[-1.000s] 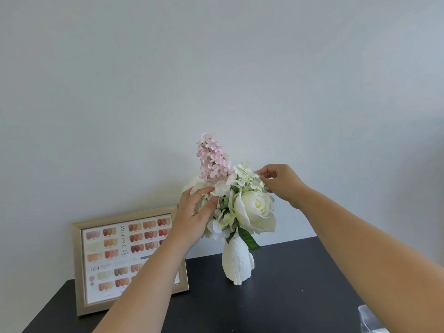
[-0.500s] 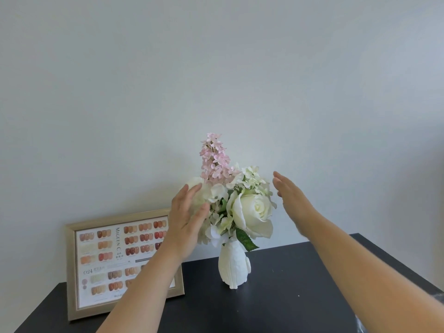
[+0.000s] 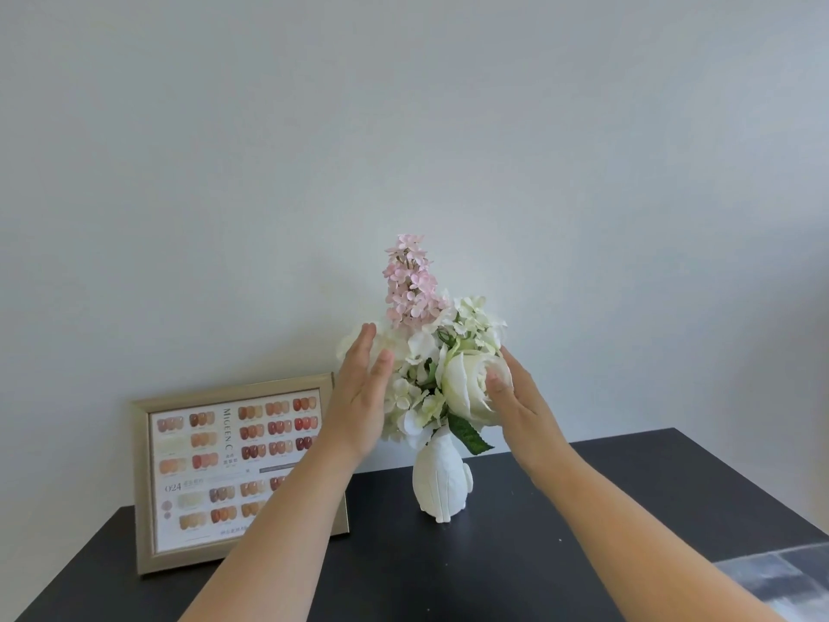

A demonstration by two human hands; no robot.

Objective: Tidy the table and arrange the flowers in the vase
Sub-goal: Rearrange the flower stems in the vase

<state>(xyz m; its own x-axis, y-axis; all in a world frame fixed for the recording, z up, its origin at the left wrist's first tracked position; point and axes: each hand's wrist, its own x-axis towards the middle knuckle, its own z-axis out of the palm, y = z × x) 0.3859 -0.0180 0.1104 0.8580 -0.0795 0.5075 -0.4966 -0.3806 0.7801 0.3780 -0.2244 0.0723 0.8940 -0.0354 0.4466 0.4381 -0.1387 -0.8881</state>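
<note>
at frame centre, the left hand (image 3: 359, 397) and right hand (image 3: 520, 397), each grip apart with flat fingers, flank the white and pink artificial flowers (image 3: 430, 352), apparently to shape the bunch in the white sculpted ceramic vase (image 3: 442, 480) on the black surface (image 3: 448, 576).

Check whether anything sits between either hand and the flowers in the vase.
Nothing visible does. The left hand and right hand flank the flowers in the vase, fingers spread; the right thumb touches the white rose.

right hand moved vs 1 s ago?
Yes. The right hand dropped from the small white blossoms to the white rose, fingers now flat, judged against the bouquet.
</note>
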